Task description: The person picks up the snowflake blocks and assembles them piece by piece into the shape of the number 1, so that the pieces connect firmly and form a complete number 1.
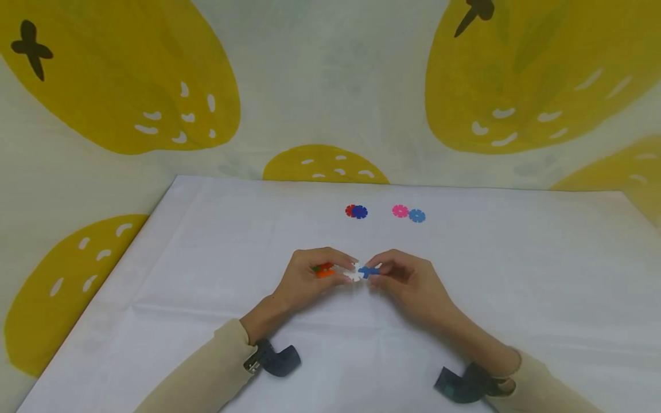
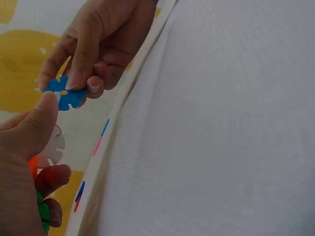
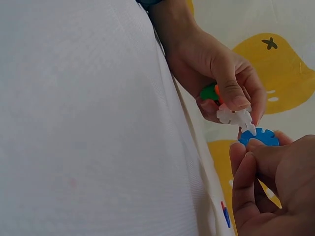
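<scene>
Notched plastic snowflake discs are in both hands. My left hand (image 1: 312,275) pinches a white disc (image 3: 235,117) between thumb and fingers. An orange disc (image 1: 325,271) and a green disc (image 3: 209,92) sit behind it, partly hidden by the palm and fingers. My right hand (image 1: 410,281) pinches a blue disc (image 2: 71,100) by its edge. In the right wrist view the blue disc's rim meets a small white piece (image 3: 249,129) at the end of the white disc. The left thumb tip reaches the blue disc in the left wrist view.
Farther back on the white table (image 1: 206,241) lie a red disc (image 1: 349,210) and a dark blue disc (image 1: 360,212), overlapping. To their right, a pink disc (image 1: 400,211) lies beside a lighter blue disc (image 1: 417,215). A lemon-patterned cloth (image 1: 330,86) rises behind the table.
</scene>
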The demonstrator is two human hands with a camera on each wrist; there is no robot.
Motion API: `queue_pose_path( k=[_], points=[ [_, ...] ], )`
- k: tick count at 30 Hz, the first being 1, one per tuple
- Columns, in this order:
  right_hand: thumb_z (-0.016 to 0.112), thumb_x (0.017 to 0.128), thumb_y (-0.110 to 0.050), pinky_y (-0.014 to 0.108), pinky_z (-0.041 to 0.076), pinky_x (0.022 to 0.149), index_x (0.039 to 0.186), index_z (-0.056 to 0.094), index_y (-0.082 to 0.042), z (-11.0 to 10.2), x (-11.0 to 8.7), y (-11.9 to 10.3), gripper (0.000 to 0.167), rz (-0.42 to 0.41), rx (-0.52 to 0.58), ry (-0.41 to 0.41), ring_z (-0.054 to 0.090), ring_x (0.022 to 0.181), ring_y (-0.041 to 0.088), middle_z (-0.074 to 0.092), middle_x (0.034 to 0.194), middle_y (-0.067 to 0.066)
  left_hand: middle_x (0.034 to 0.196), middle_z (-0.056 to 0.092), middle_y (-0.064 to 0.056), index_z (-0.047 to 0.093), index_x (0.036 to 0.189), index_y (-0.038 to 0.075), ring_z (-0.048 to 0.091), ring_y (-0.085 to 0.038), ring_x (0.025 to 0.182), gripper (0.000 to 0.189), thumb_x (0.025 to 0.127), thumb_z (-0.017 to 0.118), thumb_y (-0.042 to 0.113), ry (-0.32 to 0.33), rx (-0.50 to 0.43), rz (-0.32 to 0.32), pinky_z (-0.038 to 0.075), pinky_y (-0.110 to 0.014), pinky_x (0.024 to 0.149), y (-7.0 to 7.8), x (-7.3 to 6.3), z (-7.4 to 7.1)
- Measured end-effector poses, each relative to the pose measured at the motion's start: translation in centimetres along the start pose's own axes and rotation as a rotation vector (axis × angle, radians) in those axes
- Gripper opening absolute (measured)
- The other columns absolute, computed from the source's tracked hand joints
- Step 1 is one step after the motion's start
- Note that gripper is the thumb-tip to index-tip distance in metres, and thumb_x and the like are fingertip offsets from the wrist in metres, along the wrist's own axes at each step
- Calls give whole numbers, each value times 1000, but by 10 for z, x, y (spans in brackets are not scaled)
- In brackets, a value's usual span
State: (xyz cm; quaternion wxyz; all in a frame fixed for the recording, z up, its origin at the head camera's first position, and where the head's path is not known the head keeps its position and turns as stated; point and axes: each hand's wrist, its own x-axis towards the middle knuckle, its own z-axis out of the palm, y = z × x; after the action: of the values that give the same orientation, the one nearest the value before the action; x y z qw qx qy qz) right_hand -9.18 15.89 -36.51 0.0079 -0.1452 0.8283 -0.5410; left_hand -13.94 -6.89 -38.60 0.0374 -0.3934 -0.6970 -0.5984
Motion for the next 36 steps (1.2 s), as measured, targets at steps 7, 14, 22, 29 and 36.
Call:
queue_pose_path(
  k=[7,14,22,29,36],
  points=[
    [72,85,-6,25,54,72,106,66,-17,-2,2,-1,25,31,28,-1,66,72,16,64,80,2,98,71,-9,72,98,2,66,-20,97,24,75,78,-1,16,-24,4,50,-36,88,0,1,0],
    [72,86,-16,25,53,76,105,68,-21,-10,4,-5,20,47,8,-32,66,78,13,67,85,-3,100,72,-5,72,101,3,65,-18,100,25,77,78,2,21,2,4,49,-36,90,0,2,-1],
    [73,85,-17,25,53,78,105,71,-23,-12,5,-5,21,22,-57,-3,63,90,7,68,99,-10,98,71,-13,71,97,-5,66,-21,99,25,73,78,-7,41,27,-19,48,-36,91,14,5,0],
    [74,85,-20,23,52,79,105,72,-20,-12,6,-2,20,48,-34,17,65,90,6,69,99,-8,94,73,-9,73,95,0,64,-18,85,30,67,84,-3,75,184,43,36,-29,68,16,6,-1],
    [75,83,-15,23,52,79,105,72,-19,-11,5,-2,23,65,-14,34,67,86,7,69,93,-5,96,73,0,75,100,7,62,-15,81,34,69,87,11,68,257,66,33,-29,67,2,3,-1]
  ],
)
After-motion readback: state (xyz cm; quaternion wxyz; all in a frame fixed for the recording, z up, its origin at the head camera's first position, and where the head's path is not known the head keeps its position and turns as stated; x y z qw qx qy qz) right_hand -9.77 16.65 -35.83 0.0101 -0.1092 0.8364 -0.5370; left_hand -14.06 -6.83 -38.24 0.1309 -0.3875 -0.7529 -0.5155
